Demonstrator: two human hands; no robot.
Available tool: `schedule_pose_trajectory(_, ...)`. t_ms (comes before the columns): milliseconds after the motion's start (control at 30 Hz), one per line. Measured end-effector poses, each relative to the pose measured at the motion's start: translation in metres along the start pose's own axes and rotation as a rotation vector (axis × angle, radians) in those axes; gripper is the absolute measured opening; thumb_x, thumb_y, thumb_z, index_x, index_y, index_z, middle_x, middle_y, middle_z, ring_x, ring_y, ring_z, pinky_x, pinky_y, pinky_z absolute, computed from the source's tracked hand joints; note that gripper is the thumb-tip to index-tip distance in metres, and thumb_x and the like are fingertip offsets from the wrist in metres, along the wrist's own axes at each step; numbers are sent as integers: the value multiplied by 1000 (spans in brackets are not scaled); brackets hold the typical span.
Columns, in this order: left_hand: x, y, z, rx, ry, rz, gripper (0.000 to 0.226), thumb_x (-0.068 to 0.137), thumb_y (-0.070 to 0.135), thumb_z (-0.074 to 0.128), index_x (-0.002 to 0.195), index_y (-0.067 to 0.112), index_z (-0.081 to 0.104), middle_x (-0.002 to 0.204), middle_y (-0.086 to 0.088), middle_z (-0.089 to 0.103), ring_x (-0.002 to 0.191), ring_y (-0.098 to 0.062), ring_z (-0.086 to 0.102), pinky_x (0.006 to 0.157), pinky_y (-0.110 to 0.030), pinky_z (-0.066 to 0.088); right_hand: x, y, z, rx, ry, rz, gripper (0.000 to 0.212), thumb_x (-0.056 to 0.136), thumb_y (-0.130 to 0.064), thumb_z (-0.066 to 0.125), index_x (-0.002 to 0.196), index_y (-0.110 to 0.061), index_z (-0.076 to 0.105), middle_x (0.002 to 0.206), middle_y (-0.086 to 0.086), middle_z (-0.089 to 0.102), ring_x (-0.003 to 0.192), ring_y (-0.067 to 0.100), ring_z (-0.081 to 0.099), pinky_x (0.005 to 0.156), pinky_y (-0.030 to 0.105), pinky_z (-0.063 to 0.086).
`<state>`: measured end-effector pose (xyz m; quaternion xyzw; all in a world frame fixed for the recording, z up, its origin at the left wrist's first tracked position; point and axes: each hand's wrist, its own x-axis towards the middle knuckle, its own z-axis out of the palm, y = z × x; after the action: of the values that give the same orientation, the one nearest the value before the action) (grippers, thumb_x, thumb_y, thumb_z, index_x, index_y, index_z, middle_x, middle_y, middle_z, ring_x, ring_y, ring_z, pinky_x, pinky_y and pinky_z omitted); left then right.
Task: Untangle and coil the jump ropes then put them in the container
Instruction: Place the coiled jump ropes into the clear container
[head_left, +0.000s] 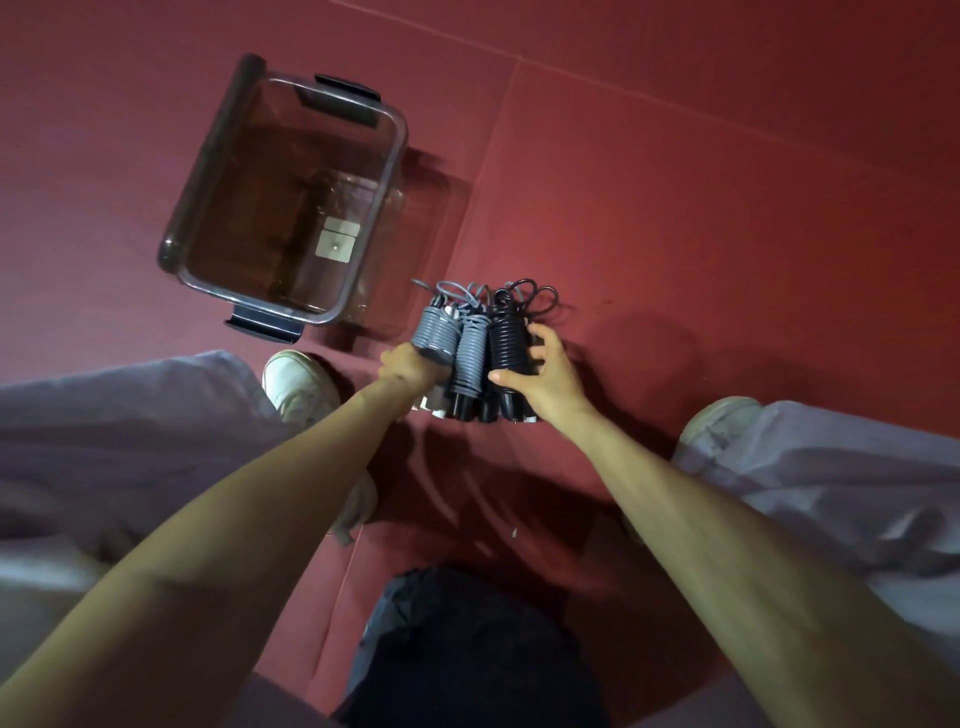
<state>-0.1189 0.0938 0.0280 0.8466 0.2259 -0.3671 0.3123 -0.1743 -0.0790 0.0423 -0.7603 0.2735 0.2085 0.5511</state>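
Ropes (470, 358), three coiled, two hands (410, 364) (545, 376) gripping, one container (208, 161)

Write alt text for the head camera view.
A left hand grips a grey coiled jump rope and a right hand a black coiled jump rope, bundled side by side over a red floor. A clear plastic container with dark handles stands empty to their left.

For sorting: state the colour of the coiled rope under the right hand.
The rope is black; head view.
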Motion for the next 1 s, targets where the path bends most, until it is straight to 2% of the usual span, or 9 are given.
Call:
schedule_pose_trajectory(133,-17,-5,-8,-54,44,22,44,79,28,76,115,7,64,122,-16,56,114,-31,53,93,-30,45,-9,-10,3,99,33,-68,78,70,-8,83,136,-15,42,118,14,59,104,27,61,98,46,48)
schedule_pose_trajectory(267,-34,-11,-10,-205,63,33,64,49,39,71,102,2,70,106,-21,68,104,-37,64,88,-44,54,-15,-27,4,148,57,-137,73,72,-6,81,134,-12,43,115,11,60,101,25,62,95,38,50)
schedule_pose_trajectory(433,-54,-15,-18,-406,-63,71,16,83,16,71,89,1,67,90,-19,66,77,-26,61,70,-37,49,-18,-36,7,103,36,-133,64,75,-7,80,129,-11,45,108,8,60,96,21,60,92,35,48)
schedule_pose_trajectory(500,-53,-10,-20,-271,-53,97,33,73,29,71,89,0,70,87,-19,67,72,-30,63,64,-34,49,-19,-36,10,52,27,-93,60,76,-9,79,126,-11,46,105,6,59,95,21,59,89,32,48)
schedule_pose_trajectory(633,-54,1,-22,110,106,167,60,73,40,70,117,1,61,119,-19,57,111,-38,55,94,-41,47,-16,-29,20,-95,37,9,62,71,-17,83,122,-14,48,110,8,63,103,30,63,94,44,48)
schedule_pose_trajectory(700,-50,6,-27,111,150,153,59,77,33,74,121,-2,56,123,-18,51,110,-38,56,93,-39,48,-16,-27,21,-247,1,27,68,70,-21,84,126,-14,47,117,11,64,106,30,62,94,40,48)
schedule_pose_trajectory(833,-45,3,-39,-445,-13,-100,16,83,11,70,76,2,59,66,-10,62,48,-17,57,34,-16,40,-14,-33,16,-509,-23,-2,72,73,-27,81,133,-14,44,128,13,58,115,30,57,91,34,45)
schedule_pose_trajectory(900,-48,-2,-41,-651,-136,-166,19,90,8,61,73,7,53,52,-5,57,41,-14,53,31,-15,39,-11,-39,16,-593,-25,-22,70,73,-29,81,132,-16,45,129,13,57,117,31,55,92,36,45)
schedule_pose_trajectory(1000,-51,-9,-36,-776,-131,-119,13,90,7,63,79,10,55,73,-5,58,53,-13,58,35,-16,43,-8,-45,17,-670,-31,-36,66,73,-30,81,129,-18,47,127,11,59,116,31,56,91,37,47)
